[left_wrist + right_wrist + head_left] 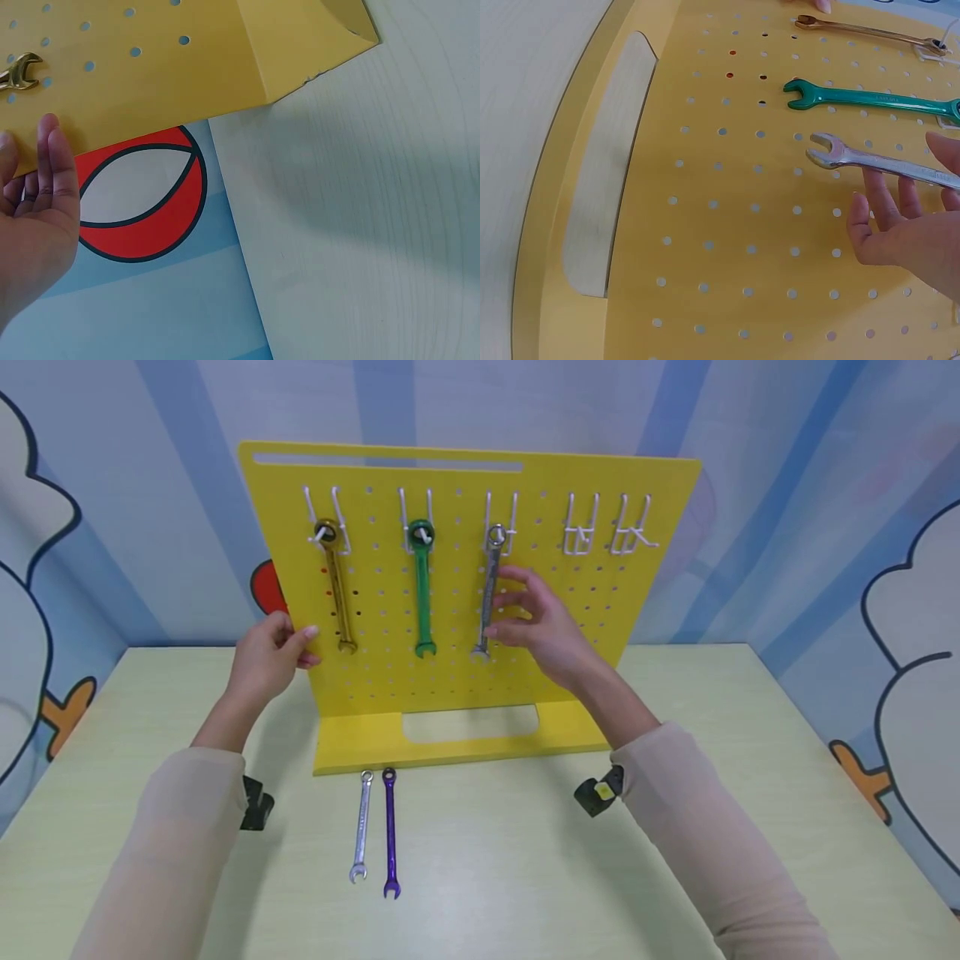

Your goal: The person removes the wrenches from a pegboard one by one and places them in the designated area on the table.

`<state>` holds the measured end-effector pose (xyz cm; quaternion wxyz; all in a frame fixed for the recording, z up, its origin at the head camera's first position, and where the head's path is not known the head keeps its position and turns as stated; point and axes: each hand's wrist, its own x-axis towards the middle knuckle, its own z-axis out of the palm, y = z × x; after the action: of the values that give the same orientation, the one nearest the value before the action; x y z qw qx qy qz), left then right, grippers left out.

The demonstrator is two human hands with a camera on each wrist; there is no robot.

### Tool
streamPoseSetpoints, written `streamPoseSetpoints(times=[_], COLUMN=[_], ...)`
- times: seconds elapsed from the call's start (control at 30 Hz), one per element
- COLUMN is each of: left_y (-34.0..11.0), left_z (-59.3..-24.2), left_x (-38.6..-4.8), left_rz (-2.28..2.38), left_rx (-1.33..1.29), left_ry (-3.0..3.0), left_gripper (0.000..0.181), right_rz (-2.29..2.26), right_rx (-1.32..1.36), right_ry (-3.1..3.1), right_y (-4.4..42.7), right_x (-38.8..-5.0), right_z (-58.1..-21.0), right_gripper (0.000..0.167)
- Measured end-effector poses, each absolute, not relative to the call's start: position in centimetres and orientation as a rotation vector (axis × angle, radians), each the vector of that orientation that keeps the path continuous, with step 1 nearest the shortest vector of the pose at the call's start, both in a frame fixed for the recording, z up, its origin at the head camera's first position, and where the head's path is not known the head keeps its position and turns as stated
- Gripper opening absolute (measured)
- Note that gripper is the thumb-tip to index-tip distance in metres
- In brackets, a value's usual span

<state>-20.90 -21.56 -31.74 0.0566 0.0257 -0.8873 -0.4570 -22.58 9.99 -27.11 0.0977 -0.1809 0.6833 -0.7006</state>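
A yellow pegboard [457, 685] stands upright on the table, and my left hand [270, 656] grips its left edge. A silver wrench [489, 589] hangs by its ring end from the third hook from the left. My right hand [543, 631] is beside that wrench, its loosely bent fingertips touching the shank; in the right wrist view the fingers [881, 199] lie against the silver wrench [892, 163]. A gold wrench [339, 597] and a green wrench [423, 597] hang to the left. In the left wrist view, my left hand [45, 210] is at the board's edge.
A smaller silver wrench [362, 827] and a purple wrench [391, 835] lie side by side on the table [480, 860] before the board's base. Two hooks at the right, one hook [579, 535] and another hook [632, 535], hold nothing. A patterned backdrop [480, 402] stands behind.
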Motion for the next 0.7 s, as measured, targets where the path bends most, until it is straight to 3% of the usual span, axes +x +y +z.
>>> streamPoseSetpoints(times=[0.7], left_y=[-21.49], left_z=[-31.58], left_x=[-20.88], left_rz=[-1.383], left_rx=[0.078], left_ry=[-2.706], left_gripper=[0.034], right_rz=[-2.136], right_rx=[-0.508], right_ry=[2.132], right_y=[10.21], right_x=[-22.47], right_z=[-26.85], right_gripper=[0.056])
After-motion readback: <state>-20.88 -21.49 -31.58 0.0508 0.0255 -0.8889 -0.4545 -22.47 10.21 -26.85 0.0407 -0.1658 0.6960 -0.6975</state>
